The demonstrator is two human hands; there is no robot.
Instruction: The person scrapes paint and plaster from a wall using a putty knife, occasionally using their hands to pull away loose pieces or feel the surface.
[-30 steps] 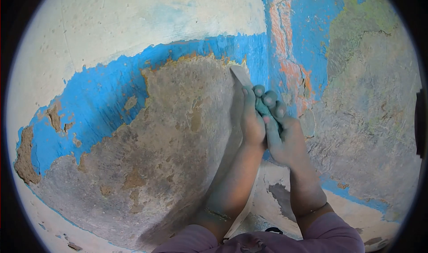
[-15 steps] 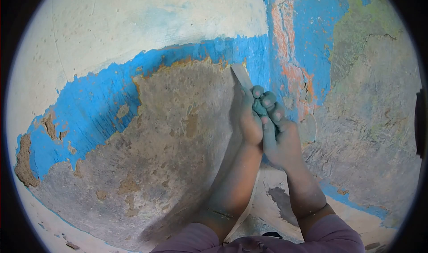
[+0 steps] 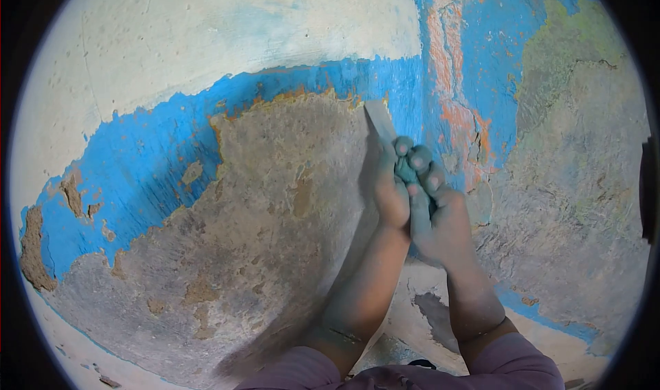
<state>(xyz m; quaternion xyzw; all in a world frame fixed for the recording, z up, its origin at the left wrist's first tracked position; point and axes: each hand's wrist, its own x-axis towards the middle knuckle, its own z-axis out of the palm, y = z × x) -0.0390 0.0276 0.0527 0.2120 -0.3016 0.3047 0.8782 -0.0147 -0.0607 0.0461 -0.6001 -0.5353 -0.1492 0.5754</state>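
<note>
Grip: left hand (image 3: 392, 199) and right hand (image 3: 441, 219) clasp the scraper (image 3: 381, 124) between them, fingers (image 3: 419, 158) curled.
Blade (image 3: 378, 115): points to eleven o'clock, tip by the blue paint's (image 3: 402, 87) ragged edge.
Forearms (image 3: 474, 290): raised, left from seven o'clock, right from five.
Bare plaster (image 3: 275, 204): nine o'clock from the hands.
</note>
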